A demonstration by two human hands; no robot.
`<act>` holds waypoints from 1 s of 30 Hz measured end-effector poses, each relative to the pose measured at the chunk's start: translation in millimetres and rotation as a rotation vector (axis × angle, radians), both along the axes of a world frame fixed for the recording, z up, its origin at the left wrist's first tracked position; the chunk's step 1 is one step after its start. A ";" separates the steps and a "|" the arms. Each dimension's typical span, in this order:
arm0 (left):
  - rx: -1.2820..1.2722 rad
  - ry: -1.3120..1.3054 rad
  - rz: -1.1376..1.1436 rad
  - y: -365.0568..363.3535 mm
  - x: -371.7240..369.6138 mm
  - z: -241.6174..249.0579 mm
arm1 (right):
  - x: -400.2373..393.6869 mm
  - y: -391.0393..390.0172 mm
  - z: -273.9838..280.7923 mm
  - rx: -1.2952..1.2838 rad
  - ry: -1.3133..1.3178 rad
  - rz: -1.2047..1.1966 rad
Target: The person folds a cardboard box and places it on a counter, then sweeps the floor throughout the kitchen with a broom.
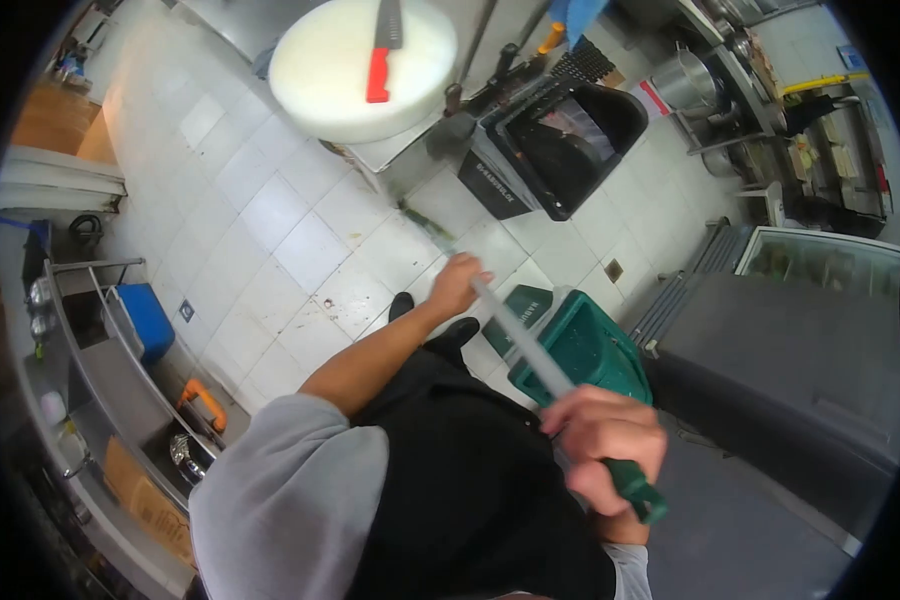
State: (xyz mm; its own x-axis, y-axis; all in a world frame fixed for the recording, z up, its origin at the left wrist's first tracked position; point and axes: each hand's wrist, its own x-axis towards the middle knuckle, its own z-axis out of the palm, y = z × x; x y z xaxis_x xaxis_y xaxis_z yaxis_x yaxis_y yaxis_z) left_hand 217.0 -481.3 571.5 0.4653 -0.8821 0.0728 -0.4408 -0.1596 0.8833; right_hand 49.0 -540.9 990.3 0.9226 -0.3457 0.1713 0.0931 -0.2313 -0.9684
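Observation:
I hold a long pale pole (520, 340) with a green grip at its near end, slanting down toward the white tiled floor (300, 240). My left hand (457, 285) grips the pole farther down, arm stretched out in a grey sleeve. My right hand (605, 450) is closed around the pole just above the green grip, close to my black apron. The pole's far end reaches a dark, greenish head (420, 222) on the tiles. My shoes (448, 322) show beneath my left arm.
A green bin (595, 350) stands right beside the pole, a black bin (570, 140) farther off. A round white cutting board (360, 65) carries a red-handled knife (380, 60). Steel shelving (110, 380) with a blue tub lines the left; a grey chest unit (790, 360) fills the right.

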 end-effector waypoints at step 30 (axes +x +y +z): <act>0.224 -0.062 -0.515 2.2 -61.2 -51.9 | -58.5 20.4 -25.4 0.261 -0.011 -0.570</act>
State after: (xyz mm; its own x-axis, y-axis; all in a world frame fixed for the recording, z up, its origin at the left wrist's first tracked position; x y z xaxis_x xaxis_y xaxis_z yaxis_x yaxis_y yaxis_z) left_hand 155.7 -479.1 519.6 -0.0287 -0.9913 -0.1286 -0.5610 -0.0905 0.8229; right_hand -9.6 -520.5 965.0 0.5796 -0.8146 0.0229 0.0350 -0.0032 -0.9994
